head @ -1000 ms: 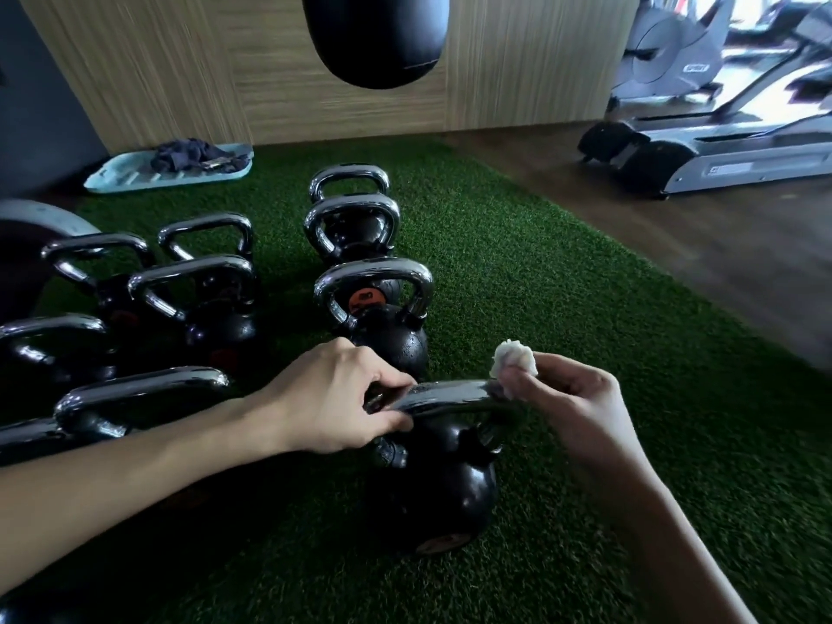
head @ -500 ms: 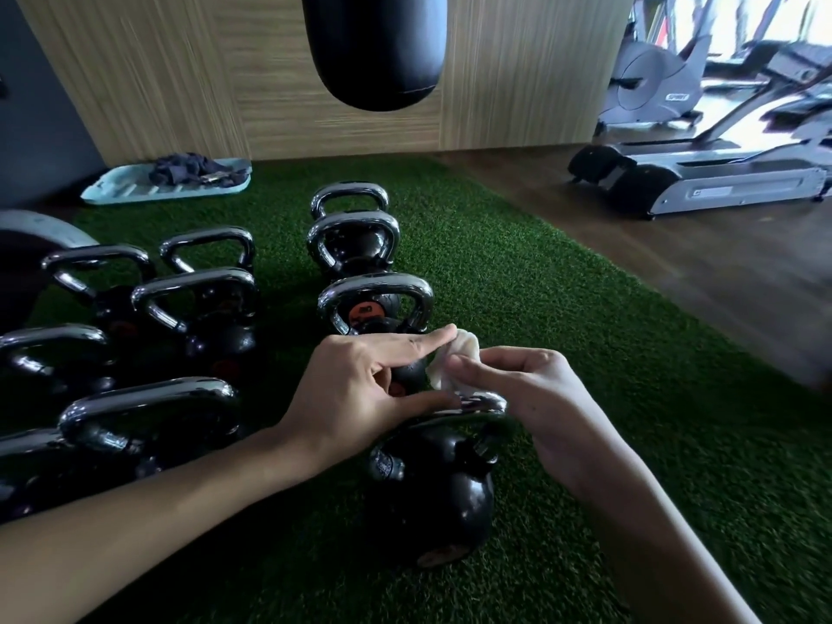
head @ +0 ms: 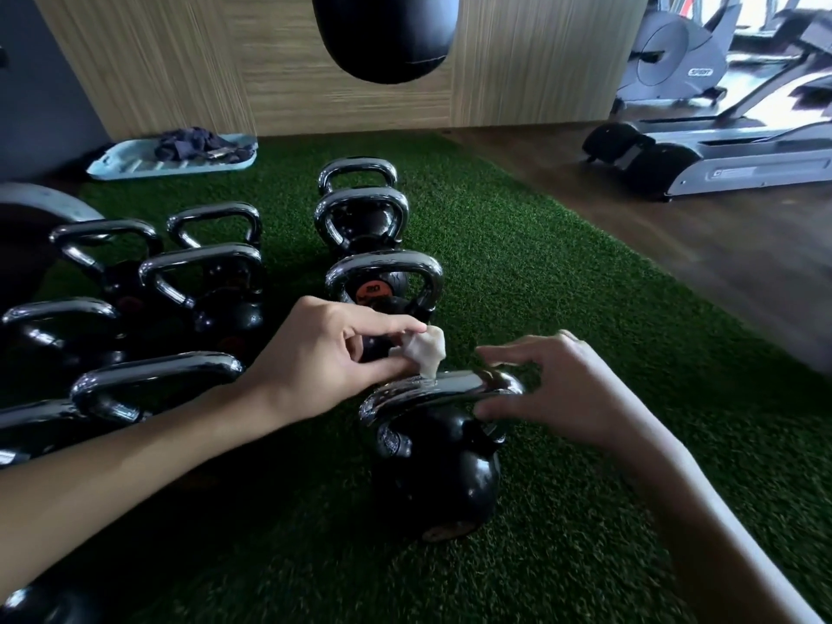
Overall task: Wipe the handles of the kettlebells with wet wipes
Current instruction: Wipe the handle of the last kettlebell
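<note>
On the green turf right before me stands a black kettlebell (head: 441,479) with a chrome handle (head: 450,385). My left hand (head: 324,358) pinches a crumpled white wet wipe (head: 425,353) between thumb and fingers, and the wipe's lower tip touches the top of that handle. My right hand (head: 567,389) is at the handle's right corner, thumb in front and fingers over the top of it.
Several more chrome-handled kettlebells stand in rows to the left (head: 202,290) and behind (head: 382,281). A black punching bag (head: 387,33) hangs ahead. A light blue tray with dark cloth (head: 175,157) lies by the wall. A treadmill (head: 720,159) stands on the wooden floor to the right.
The wipe has passed from my right hand to my left. My left hand let go of the handle, and my right hand moved onto the handle's right corner.
</note>
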Action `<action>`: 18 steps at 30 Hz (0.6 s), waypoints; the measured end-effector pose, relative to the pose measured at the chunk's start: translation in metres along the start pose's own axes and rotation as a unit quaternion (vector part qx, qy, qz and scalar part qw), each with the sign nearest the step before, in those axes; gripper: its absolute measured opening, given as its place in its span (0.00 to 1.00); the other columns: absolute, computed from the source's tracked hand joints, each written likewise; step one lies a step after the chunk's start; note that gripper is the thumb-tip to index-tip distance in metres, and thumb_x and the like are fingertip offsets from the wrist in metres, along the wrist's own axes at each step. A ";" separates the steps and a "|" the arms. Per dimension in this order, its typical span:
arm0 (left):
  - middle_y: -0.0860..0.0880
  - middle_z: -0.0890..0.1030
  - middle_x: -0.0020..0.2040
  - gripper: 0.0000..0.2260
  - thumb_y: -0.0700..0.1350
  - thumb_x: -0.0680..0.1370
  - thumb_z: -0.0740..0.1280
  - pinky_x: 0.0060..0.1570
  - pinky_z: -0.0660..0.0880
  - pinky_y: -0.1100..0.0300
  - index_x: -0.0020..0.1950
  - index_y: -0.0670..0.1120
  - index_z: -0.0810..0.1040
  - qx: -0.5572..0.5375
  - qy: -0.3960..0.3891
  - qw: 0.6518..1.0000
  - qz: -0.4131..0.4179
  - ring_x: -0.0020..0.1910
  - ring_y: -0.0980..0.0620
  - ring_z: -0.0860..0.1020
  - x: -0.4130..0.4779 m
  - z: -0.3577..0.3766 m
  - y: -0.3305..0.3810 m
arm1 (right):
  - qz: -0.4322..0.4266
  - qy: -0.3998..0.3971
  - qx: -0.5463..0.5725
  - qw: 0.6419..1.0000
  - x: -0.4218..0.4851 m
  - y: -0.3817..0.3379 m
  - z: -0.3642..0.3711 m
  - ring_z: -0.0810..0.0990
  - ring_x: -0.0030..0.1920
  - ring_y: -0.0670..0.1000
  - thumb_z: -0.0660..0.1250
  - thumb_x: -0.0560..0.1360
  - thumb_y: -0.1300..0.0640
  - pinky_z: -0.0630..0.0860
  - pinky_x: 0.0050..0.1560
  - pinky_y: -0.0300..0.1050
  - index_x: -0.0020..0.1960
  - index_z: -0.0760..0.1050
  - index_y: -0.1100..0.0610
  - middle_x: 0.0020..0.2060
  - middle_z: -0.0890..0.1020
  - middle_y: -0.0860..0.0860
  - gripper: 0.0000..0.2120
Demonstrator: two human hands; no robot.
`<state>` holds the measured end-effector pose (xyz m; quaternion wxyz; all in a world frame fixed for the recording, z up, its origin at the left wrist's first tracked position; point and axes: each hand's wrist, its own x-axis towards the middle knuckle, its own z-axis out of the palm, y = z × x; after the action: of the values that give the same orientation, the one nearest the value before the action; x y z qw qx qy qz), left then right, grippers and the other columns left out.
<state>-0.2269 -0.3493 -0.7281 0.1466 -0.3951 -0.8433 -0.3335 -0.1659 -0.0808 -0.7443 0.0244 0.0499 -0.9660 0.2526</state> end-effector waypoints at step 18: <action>0.68 0.74 0.24 0.11 0.59 0.72 0.77 0.25 0.61 0.69 0.53 0.61 0.87 0.048 -0.283 0.957 -0.035 0.23 0.63 0.69 0.094 0.040 0.035 | 0.042 0.024 -0.012 0.999 -0.003 0.079 0.001 0.74 0.40 0.42 0.63 0.61 0.22 0.75 0.43 0.45 0.64 0.75 0.27 0.39 0.73 0.44 0.32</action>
<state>-0.2600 -0.2523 -0.6938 -0.0907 -0.4356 -0.8789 -0.1721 -0.1714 -0.0127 -0.7832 0.0379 0.0030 -0.9694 0.2426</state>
